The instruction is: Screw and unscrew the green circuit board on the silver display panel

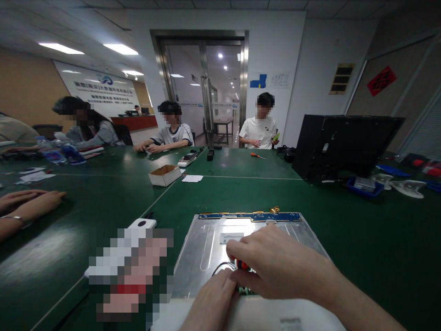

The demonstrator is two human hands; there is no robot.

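A flat display panel (189,257) with a silver metal back lies on the table in front of me. Along its far edge runs a blue circuit strip (234,216). My right hand (265,257) is closed around a red-and-black screwdriver (242,265), most of it hidden by my fingers. Just beside it, my left hand (220,287) is closed low over the panel's near part; its fingertips touch close to the right hand, and what they hold is hidden. A green circuit board (245,291) shows under both hands. From there a thin black cable (220,265) curves out.
On the left lies a white device (143,224), partly pixelated; a co-worker's hands (34,204) rest beyond. An open carton (164,175), an orange screwdriver (257,156) and a black monitor (330,147) stand or lie farther off. Several people sit around the green table (372,257).
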